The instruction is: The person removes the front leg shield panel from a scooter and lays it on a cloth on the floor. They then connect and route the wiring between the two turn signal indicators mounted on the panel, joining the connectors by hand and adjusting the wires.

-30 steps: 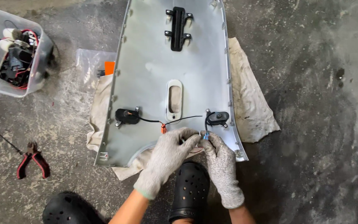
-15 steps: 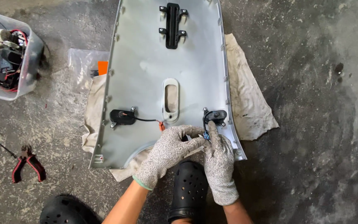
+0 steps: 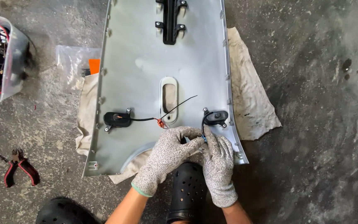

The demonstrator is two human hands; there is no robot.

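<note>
The pale grey-blue panel (image 3: 146, 74) lay inner face up on a rag (image 3: 251, 103) on the concrete floor. It carried two black fittings joined by black wire (image 3: 143, 120), with an oval slot (image 3: 169, 94) between them. The gloved left hand (image 3: 168, 155) and right hand (image 3: 217, 161) met at the panel's lower edge, fingertips pinching the wire end below the right fitting (image 3: 216, 117).

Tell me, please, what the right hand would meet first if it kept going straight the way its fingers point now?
The right hand points up the grey panel. Going straight on, it would most likely meet the black fitting just beyond its fingertips, where the black wire runs in. Depth is hard to judge from above.
</note>
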